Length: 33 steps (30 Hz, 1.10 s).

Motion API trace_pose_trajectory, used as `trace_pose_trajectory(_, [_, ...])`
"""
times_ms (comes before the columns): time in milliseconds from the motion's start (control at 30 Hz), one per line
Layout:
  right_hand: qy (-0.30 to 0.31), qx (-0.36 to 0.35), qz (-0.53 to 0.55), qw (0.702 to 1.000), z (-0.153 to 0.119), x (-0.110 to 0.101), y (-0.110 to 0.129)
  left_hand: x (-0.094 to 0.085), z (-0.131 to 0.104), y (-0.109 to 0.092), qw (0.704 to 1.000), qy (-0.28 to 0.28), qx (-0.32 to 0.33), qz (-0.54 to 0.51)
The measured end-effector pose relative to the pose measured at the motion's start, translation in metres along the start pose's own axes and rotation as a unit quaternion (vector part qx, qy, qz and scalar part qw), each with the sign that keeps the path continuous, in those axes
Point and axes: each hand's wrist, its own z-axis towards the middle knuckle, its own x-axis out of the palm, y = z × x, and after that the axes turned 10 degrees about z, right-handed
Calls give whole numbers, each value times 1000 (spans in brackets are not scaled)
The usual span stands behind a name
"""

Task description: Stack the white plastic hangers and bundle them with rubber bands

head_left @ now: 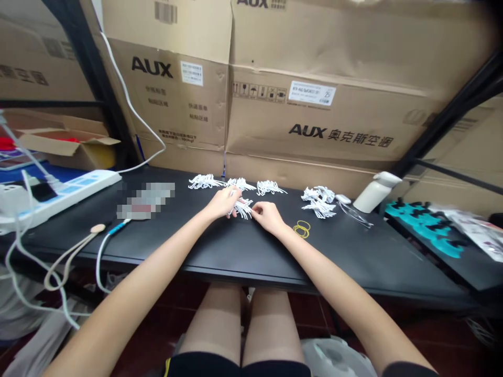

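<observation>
My left hand [227, 201] is wrapped around a bundle of thin white strands [244, 209], whose loose ends fan out to the right. At those ends my right hand [267, 215] is closed in a pinch, its fingertips close to the strands; what lies between them is too small to make out. Behind my hands more white strand bundles lie in a row, one at the left [204, 181], one partly behind my left hand [241, 184] and one at the right [270, 187]. Yellow rubber bands [302, 229] rest on the black table right of my right hand.
Farther right are a pile of white bundles [319, 201], a white cable [356, 214] and a cream bottle [376, 192]. Teal pieces [424, 228] sit at the right edge. A power strip [66, 196] and a blurred flat object [145, 201] lie left. Cardboard [259, 120] stands behind.
</observation>
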Motion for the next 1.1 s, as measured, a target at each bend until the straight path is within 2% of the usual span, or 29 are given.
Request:
trace_pose_trajectory(133, [7, 12, -5, 1000, -3, -14, -3, 0, -2, -1, 1000, 7, -5, 8])
trace_pose_trajectory(333, [7, 72, -35, 997, -4, -51, -16, 1, 0, 1, 1000, -3, 7, 5])
trace_pose_trajectory(467, [-27, 53, 65, 996, -3, -66, -14, 3, -2, 0, 999, -11, 32, 19])
trace_pose_trajectory(600, [3, -9, 150, 989, -4, -66, -2, 4, -9, -5, 997, -6, 66, 38])
trace_pose_trajectory(733, [36, -30, 150, 988, -6, -64, 5, 5, -14, -10, 990, -12, 112, 83])
trace_pose_trajectory(833, [27, -46, 127, 990, -6, -68, 4, 5, -15, -10, 985, -20, 139, 98])
trace_pose_trajectory(967, [-6, -58, 118, 991, -6, -75, 3, 6, -14, -7, 983, -21, 146, 107])
trace_pose_trajectory(1100, [10, -63, 132, 989, -7, -69, 10, 8, -12, -5, 990, -9, 123, 67])
